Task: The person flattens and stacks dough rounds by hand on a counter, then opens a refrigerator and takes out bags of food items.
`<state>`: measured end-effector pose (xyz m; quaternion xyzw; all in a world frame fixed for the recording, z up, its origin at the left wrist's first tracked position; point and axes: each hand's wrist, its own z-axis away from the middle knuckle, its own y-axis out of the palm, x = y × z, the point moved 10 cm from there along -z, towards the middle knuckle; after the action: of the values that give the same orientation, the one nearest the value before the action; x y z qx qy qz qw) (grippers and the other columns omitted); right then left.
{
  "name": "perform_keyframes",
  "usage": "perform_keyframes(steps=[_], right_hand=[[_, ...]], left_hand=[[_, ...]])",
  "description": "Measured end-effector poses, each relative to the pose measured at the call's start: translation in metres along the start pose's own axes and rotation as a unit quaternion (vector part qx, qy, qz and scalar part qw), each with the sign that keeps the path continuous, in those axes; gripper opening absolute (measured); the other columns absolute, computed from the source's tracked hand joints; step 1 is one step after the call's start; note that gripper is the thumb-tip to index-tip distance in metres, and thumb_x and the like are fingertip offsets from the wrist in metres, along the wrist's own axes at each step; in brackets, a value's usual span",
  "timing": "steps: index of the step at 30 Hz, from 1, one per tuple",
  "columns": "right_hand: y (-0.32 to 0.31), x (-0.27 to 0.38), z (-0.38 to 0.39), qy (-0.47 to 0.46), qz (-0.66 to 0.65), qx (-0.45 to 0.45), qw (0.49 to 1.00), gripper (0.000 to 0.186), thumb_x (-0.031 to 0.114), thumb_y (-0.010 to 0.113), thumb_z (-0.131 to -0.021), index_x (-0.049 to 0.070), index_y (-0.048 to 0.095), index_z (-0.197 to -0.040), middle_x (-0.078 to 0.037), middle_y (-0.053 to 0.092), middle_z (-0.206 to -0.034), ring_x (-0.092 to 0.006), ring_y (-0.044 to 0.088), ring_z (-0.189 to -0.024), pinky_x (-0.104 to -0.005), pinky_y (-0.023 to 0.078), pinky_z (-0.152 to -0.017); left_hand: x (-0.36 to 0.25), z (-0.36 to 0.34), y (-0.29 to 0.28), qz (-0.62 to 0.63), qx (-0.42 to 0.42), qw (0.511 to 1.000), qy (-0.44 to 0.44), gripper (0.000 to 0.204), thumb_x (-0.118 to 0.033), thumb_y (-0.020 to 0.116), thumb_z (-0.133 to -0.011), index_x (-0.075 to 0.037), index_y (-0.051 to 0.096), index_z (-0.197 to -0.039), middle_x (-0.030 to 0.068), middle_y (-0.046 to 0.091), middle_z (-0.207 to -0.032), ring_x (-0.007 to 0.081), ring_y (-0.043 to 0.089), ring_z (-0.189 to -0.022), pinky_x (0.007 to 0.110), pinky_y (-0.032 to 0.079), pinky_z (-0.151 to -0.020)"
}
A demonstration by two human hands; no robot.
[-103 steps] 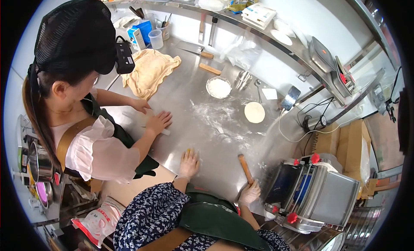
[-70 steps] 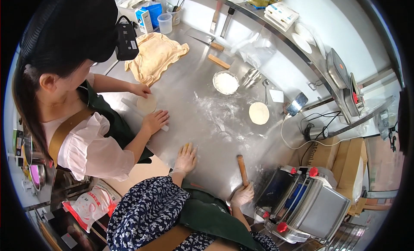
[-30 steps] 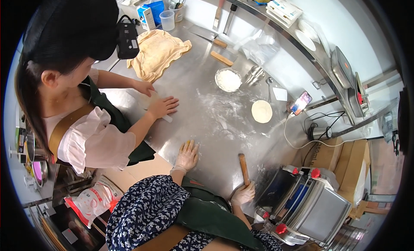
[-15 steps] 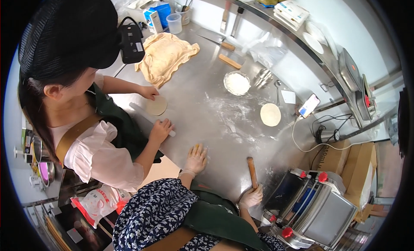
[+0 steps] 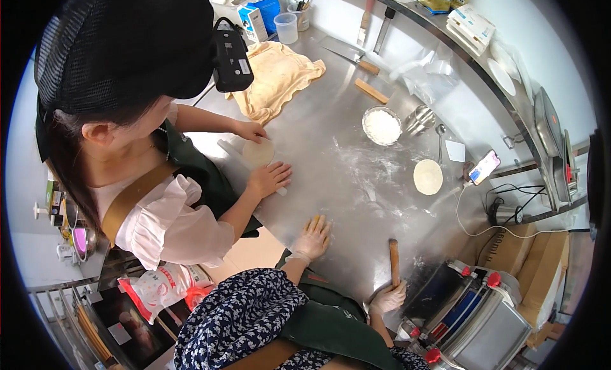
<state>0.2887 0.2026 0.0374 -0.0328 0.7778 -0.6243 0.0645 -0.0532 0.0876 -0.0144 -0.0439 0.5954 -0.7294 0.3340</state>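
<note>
Wooden rod (image 5: pixel 394 262) is gripped by right hand (image 5: pixel 388 298); left hand (image 5: pixel 312 238) is laid flat on table (image 5: pixel 344 278); dough round (image 5: pixel 428 177) is placed near flour bowl (image 5: pixel 384 143).

right fingers (image 5: pixel 396 290) gripping wooden rod (image 5: pixel 394 260) | left fingers (image 5: pixel 323 228) on steel table (image 5: pixel 356 255)

The dough disc (image 5: pixel 428 177) lies on the table (image 5: pixel 312 190) beyond the rod (image 5: pixel 394 262).

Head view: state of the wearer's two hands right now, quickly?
Left hand: open, palm down on the metal table, nothing visible in its grasp.
Right hand: closed, holding the wooden rod.
</note>
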Motion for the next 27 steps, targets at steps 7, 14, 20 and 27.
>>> perform_keyframes(steps=[7,14,20,27], right_hand=[[0.008,-0.006,-0.001,-0.003,0.003,-0.011,1.000,0.051,0.015,0.060,-0.091,0.011,0.043,-0.139,-0.011,0.058,-0.123,-0.0322,0.056,-0.099,-0.0451,0.043,-0.086],[0.010,-0.008,-0.001,-0.003,-0.014,0.000,1.000,0.052,0.014,0.059,-0.091,0.011,0.043,-0.140,-0.013,0.058,-0.125,-0.0336,0.056,-0.103,-0.0466,0.044,-0.087],[0.018,-0.014,0.001,0.011,-0.017,0.012,1.000,0.053,0.015,0.059,-0.091,0.011,0.043,-0.142,-0.014,0.057,-0.126,-0.0341,0.054,-0.106,-0.0470,0.043,-0.090],[0.016,-0.013,0.001,0.007,-0.039,-0.007,0.999,0.053,0.015,0.060,-0.091,0.011,0.044,-0.141,-0.012,0.058,-0.126,-0.0327,0.055,-0.108,-0.0465,0.042,-0.093]], left_hand=[[-0.003,-0.003,0.001,0.015,-0.056,0.998,0.014,0.053,-0.031,0.048,-0.095,-0.009,0.046,-0.142,0.0185,0.036,-0.152,0.0342,0.030,-0.143,0.049,0.019,-0.119],[-0.003,-0.001,0.001,-0.001,-0.070,0.997,0.016,0.052,-0.030,0.049,-0.094,-0.009,0.047,-0.142,0.0181,0.036,-0.152,0.0337,0.031,-0.142,0.049,0.020,-0.119],[-0.007,-0.001,-0.008,0.013,-0.088,0.996,0.016,0.050,-0.028,0.051,-0.093,-0.009,0.050,-0.138,0.0192,0.039,-0.150,0.0349,0.034,-0.140,0.050,0.023,-0.117],[-0.008,0.001,-0.015,0.013,-0.122,0.992,0.027,0.050,-0.026,0.053,-0.091,-0.008,0.051,-0.137,0.0206,0.041,-0.147,0.0363,0.036,-0.138,0.051,0.025,-0.116]])
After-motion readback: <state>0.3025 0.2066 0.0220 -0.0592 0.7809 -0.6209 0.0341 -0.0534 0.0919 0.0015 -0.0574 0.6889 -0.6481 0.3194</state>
